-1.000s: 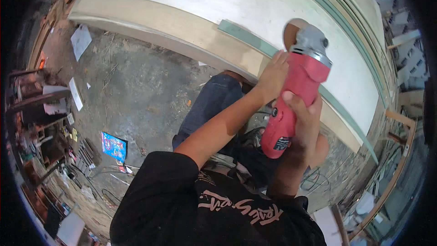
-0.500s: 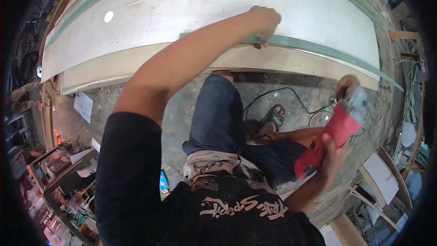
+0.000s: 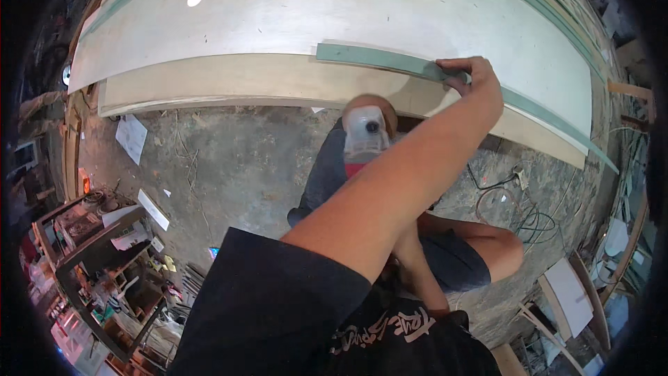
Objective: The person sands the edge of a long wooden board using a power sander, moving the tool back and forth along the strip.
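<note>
My left hand (image 3: 476, 80) reaches across to the right and grips a long green strip (image 3: 376, 58), thumb and fingers closed around its edge. The strip lies along the near edge of a large white board (image 3: 299, 17). A red and grey angle grinder (image 3: 365, 134) with a brown disc (image 3: 389, 117) sits over my thigh, its disc close to the board's near edge and left of my left hand. My right hand (image 3: 406, 242) holds the grinder from below. Its fingers and the grinder's rear body are mostly hidden behind my left forearm.
Under the white board lies a tan board (image 3: 209, 85). More green strips (image 3: 532, 0) rest at the far right. A dark cord (image 3: 536, 219) coils on the concrete floor (image 3: 229, 167). A cluttered wooden frame (image 3: 90, 244) stands at lower left, board offcuts (image 3: 567, 292) at lower right.
The grinder has swung left from my right side to the middle, near the board edge. My left hand has moved right along the strip, and its forearm now crosses over my right hand.
</note>
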The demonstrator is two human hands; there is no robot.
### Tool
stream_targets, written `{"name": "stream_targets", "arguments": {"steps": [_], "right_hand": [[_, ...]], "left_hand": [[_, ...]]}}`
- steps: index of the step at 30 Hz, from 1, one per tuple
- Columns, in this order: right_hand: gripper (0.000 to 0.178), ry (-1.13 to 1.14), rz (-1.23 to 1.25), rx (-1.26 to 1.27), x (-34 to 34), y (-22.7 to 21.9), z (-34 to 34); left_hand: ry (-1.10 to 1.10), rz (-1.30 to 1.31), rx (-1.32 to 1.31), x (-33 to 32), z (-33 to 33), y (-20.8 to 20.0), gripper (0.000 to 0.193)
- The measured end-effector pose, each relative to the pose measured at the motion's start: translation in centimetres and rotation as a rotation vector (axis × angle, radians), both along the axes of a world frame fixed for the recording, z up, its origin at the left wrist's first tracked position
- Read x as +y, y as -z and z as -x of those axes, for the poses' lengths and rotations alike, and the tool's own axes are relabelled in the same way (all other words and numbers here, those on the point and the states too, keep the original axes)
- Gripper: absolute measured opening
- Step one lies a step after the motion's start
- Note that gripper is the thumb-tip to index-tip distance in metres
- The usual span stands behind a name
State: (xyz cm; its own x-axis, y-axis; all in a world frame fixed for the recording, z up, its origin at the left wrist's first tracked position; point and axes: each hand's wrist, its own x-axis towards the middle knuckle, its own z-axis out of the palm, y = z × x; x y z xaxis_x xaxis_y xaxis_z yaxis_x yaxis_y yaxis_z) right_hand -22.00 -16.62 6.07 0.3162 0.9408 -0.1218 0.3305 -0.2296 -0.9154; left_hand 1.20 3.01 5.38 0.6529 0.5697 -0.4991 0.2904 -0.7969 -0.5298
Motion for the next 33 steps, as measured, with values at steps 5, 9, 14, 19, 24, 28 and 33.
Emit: {"name": "stream_targets", "arguments": {"steps": [5,9,14,19,24,28,33], "right_hand": [[0.076,0.169,0.361,0.499,6.1,-3.9,-0.1],[0.085,0.317,0.139,0.128,8.3,0.2,0.2],[0.089,0.285,0.224,0.225,10.3,0.0,0.2],[0.080,0.262,0.287,0.184,11.3,-0.6,-0.4],[0.078,0.247,0.289,0.180,11.6,0.0,-0.6],[0.078,0.232,0.330,0.143,11.8,-0.2,-0.5],[0.079,0.222,0.346,0.208,11.8,-1.1,-0.5]], "left_hand": [[-0.054,-0.192,-0.071,-3.2,0.2,1.1,0.027],[-0.051,-0.203,-0.101,-3.3,0.0,1.0,0.029],[-0.072,-0.289,-0.048,-3.4,0.2,2.1,0.031],[-0.011,-0.257,-0.081,-3.5,0.3,2.0,0.028],[0.019,-0.233,-0.047,-3.1,0.4,1.8,0.028],[0.029,-0.258,-0.096,-3.4,0.8,1.8,0.027],[0.070,-0.162,-0.053,-2.7,0.5,1.5,0.023]]}}
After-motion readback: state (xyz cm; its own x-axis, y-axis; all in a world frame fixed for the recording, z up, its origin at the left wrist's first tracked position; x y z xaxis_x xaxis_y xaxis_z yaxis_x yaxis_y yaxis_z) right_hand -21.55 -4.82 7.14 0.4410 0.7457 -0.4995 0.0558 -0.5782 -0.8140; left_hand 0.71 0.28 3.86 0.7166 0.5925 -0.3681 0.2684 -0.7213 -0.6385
